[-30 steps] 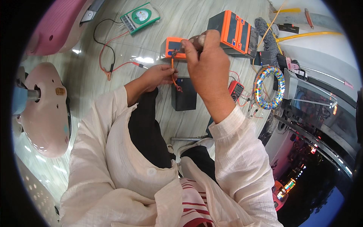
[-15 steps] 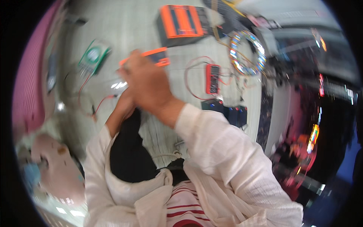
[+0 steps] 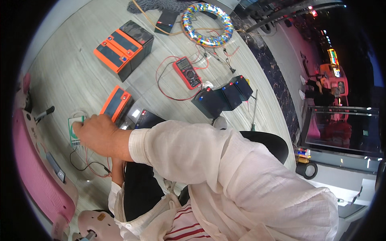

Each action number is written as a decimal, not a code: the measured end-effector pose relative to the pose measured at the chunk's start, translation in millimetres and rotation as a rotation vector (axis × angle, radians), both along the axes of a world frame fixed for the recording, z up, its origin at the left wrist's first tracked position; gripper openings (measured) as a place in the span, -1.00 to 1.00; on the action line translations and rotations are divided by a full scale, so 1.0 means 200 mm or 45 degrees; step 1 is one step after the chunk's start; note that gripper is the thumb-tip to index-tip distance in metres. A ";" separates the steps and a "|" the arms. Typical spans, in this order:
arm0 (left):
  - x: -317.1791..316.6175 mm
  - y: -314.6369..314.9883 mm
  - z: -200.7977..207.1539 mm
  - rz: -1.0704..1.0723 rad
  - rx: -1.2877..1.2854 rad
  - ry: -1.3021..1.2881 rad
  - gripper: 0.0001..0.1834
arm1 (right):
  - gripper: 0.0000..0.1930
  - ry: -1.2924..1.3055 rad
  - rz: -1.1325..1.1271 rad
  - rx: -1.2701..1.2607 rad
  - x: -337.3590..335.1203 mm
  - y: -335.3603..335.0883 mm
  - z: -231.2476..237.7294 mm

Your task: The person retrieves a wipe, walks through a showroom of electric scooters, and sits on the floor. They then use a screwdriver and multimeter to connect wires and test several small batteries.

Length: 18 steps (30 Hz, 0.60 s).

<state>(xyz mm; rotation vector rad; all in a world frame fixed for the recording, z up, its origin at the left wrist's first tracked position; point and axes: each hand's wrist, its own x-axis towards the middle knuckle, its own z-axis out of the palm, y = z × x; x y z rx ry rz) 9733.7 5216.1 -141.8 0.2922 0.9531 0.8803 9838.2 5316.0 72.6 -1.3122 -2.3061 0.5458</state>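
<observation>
My right hand (image 3: pixel 96 134) is closed, its thumb side over a small green-and-white boxy device (image 3: pixel 75 140) at the left. Its fingertips are hidden, so what it grips does not show. Red and black leads (image 3: pixel 92 162) run from below the device to clips near my knee. Of my left hand only the wrist (image 3: pixel 117 170) shows, under my right forearm; its fingers are hidden. Just beyond my right hand stands an orange-topped battery (image 3: pixel 115 103), beside a dark battery (image 3: pixel 147 119) with a red terminal.
A larger orange-and-black battery (image 3: pixel 119 50) sits farther off. A red multimeter (image 3: pixel 187 73) lies with its leads looped on the floor. Several black batteries (image 3: pixel 222 95) stand right of it, near a screwdriver (image 3: pixel 255 110). Beyond are a colourful ring-shaped coil (image 3: pixel 207 41) and, at left, a pink scooter panel (image 3: pixel 38 168).
The view has turned, shifting the floor items. My right hand has moved from over the orange-topped battery to the green-and-white device. My left hand has slipped behind my right forearm.
</observation>
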 end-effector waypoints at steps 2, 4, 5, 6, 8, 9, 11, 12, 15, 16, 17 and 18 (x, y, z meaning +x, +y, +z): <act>-0.01 0.01 -0.03 -0.014 -0.003 0.019 -0.56 | -0.79 0.009 0.147 -0.028 0.05 0.01 0.05; -0.03 0.03 -0.06 -0.015 -0.011 0.037 -0.56 | -0.83 0.089 0.305 -0.056 0.07 0.05 0.05; -0.01 0.02 -0.07 -0.021 -0.021 0.029 -0.56 | -0.87 0.137 0.333 -0.179 0.06 0.08 0.02; 0.02 0.02 -0.09 -0.035 -0.027 0.020 -0.56 | -0.87 0.169 0.319 -0.230 0.08 0.08 -0.02; 0.00 0.02 -0.11 -0.045 -0.033 0.031 -0.56 | -0.88 0.271 0.329 -0.320 0.08 0.08 -0.03; 0.01 0.01 -0.11 -0.050 -0.038 0.030 -0.57 | -0.87 0.393 0.216 -0.236 0.07 0.06 -0.07; 0.01 0.00 -0.11 -0.058 -0.042 0.055 -0.57 | -0.82 0.504 0.077 -0.147 0.07 0.01 -0.13; -0.01 0.00 -0.10 -0.057 -0.045 0.070 -0.57 | -0.79 0.565 0.014 -0.102 0.06 0.00 -0.15; -0.04 0.02 -0.08 -0.063 -0.040 0.112 -0.57 | -0.73 0.516 -0.159 -0.127 0.00 -0.04 -0.15; -0.02 -0.01 -0.08 -0.072 -0.049 0.116 -0.57 | -0.72 0.552 -0.191 -0.174 0.01 -0.06 -0.15; -0.02 -0.02 -0.08 -0.071 -0.056 0.121 -0.58 | -0.71 0.590 -0.210 -0.209 0.01 -0.07 -0.16; 0.00 -0.03 -0.07 -0.076 -0.055 0.112 -0.58 | -0.70 0.613 -0.233 -0.243 0.03 -0.08 -0.15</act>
